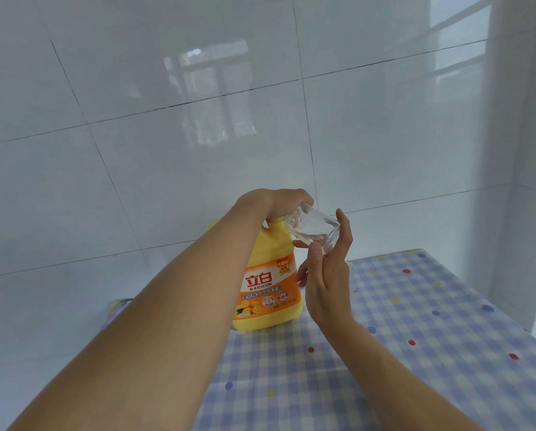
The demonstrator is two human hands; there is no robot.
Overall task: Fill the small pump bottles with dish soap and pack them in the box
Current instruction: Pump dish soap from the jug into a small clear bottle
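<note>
A white tiled wall [198,119] fills the view from nine round to three o'clock. A tabletop [416,321] under a blue checked cloth with coloured dots is spread across the lower right. Near its far-left edge a yellow jug [270,275] of dish soap is stood upright. The left hand [276,202] is laid over the jug's top, its fingers curled down round it. The pump head is hidden beneath, so whether it is being pressed cannot be told. The right hand [326,284] is raised at three o'clock of the jug, and a clear bottle [315,228] is pinched between its thumb and fairly straight fingers [344,231]. The bottle is held off the tabletop, tilted, its long axis running from ten to four o'clock. Its open neck is at ten o'clock, touching or just beside the jug's top. Filling is judged to be in hand. The spout is taken to lie at ten o'clock of the right fingers, with the left hand nearer it.
</note>
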